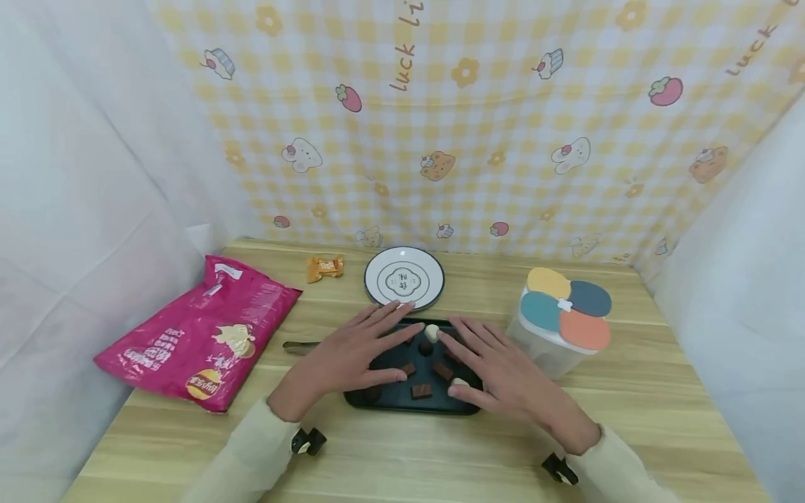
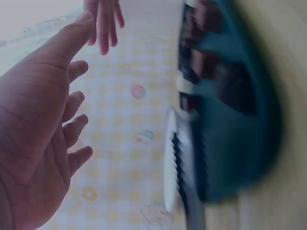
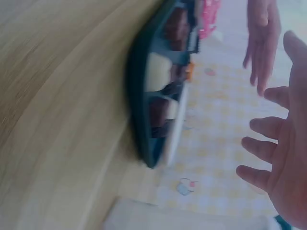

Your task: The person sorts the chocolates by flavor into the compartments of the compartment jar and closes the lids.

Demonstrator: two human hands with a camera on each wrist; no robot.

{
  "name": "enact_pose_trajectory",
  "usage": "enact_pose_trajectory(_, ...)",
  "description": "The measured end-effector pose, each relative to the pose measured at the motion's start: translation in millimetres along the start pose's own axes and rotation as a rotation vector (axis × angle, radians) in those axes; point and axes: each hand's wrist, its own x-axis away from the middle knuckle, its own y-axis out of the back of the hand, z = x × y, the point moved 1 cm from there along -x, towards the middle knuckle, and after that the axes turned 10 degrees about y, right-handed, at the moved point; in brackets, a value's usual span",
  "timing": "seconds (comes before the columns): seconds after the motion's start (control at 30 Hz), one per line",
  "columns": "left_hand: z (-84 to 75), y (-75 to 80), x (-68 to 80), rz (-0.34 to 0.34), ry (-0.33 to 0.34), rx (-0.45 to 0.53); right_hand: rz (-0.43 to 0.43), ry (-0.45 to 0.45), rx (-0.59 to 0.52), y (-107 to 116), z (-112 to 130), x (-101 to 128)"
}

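Both hands hover over a dark tray (image 1: pixel 440 405) and hold nothing. The left hand (image 1: pixel 349 353) is above the tray's left half, the right hand (image 1: pixel 499 363) above its right half, each with fingers spread. On the tray lie several brown chocolate pieces (image 1: pixel 421 391), some blocky and some rounded, along with white pieces (image 1: pixel 432 332). A pair of tongs (image 1: pixel 300 347) sticks out from under the left hand. Their serrated edge (image 2: pixel 201 158) shows by the tray in the left wrist view. Part of the tray is hidden beneath the hands.
Behind the tray is a white plate (image 1: pixel 402 258) with a dark rim. An orange-wrapped sweet (image 1: pixel 325 267) lies to its left, and a large pink chip bag (image 1: pixel 207 335) at far left. On the right stands a clear container (image 1: pixel 541 349) with a four-coloured lid (image 1: pixel 585 328).
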Motion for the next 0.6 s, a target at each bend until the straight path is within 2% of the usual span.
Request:
enact_pose_trajectory(0.17, -9.8, 7.1, -16.5, -0.091, -0.039, 0.018, -0.104, -0.01, -0.014, 19.4, 9.8, 9.9)
enact_pose_trajectory(0.27, -15.8, 9.6, -31.0, -0.147, -0.065, -0.01, -0.232, 0.039, 0.017, 35.1, 11.1, 16.7)
enact_pose_trajectory(0.33, -20.6, 10.6, -42.4, -0.181, -0.088, -0.008, -0.348, 0.08, 0.048, 45.3, 8.5, 21.6)
enact_pose_trajectory(0.5, -33.5, 8.8, -73.2, -0.27, -0.174, 0.112, -0.611, 0.109, 0.109, 64.3, -6.9, 37.8)
enact_pose_trajectory(0.6, -40.4, 1.5, -92.0, -0.299, -0.202, 0.218, -0.685, 0.055, 0.134, 69.6, -19.0, 49.9)
